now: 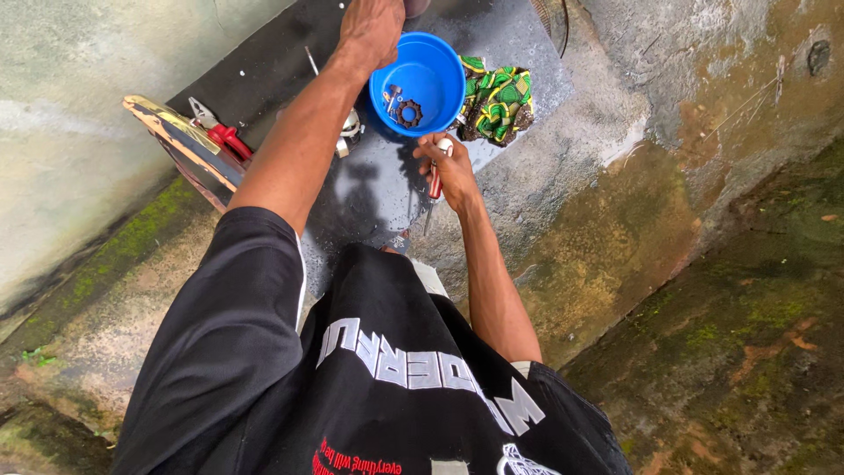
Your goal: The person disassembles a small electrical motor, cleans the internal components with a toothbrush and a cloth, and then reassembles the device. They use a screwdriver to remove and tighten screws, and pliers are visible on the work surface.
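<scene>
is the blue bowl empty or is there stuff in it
Not empty. The blue bowl sits upright and holds a dark toothed ring and a few small metal parts on its bottom; the rest of the inside is bare.

My left hand [371, 28] runs up to the top edge, its fingers cut off there, so what they touch cannot be told; my right hand [450, 167] wraps the red-handled screwdriver [433, 186], hiding most of the handle; the small parts in the blue bowl [440, 66] are too small to tell apart; my forearm hides part of the metal piece [351, 130] beside it.
</scene>
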